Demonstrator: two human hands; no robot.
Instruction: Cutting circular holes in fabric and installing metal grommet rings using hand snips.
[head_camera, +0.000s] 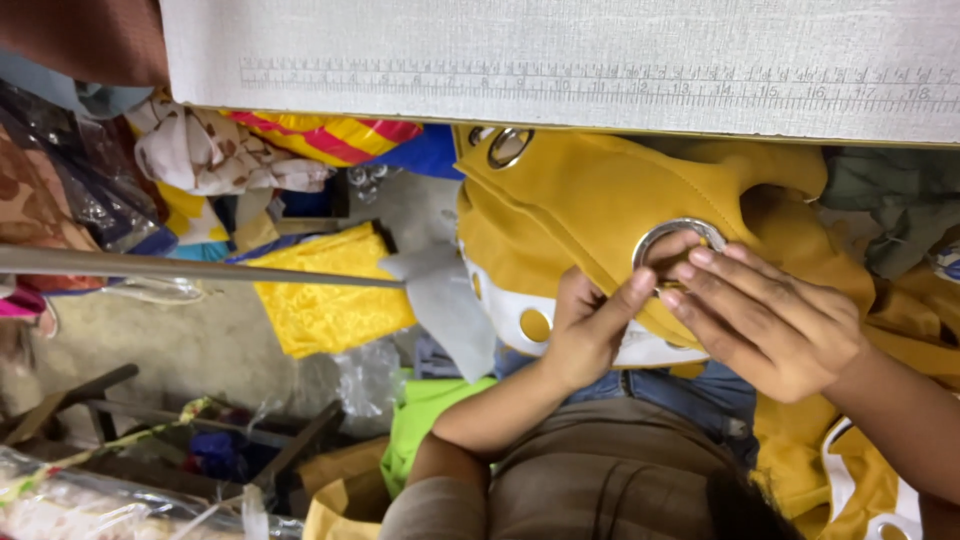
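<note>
A mustard-yellow curtain (560, 210) with a white lining strip hangs from under a table edge onto my lap. A silver metal eyelet ring (672, 232) is set in it. My left hand (585, 335) grips the fabric just below the ring, with its thumb pressed against the ring's lower edge. My right hand (770, 320) lies over the ring's right side with its fingertips on the rim; its thumb is hidden under the cloth. A second eyelet ring (508, 147) sits further up the curtain, near the table edge.
A white table top (560, 40) with a printed ruler scale spans the top. Piles of cloth lie around: bright yellow fabric (320, 290), striped cloth (330, 135), green fabric (430, 410). A grey rod (180, 267) crosses the left. Wooden frame pieces (90, 400) stand on the floor.
</note>
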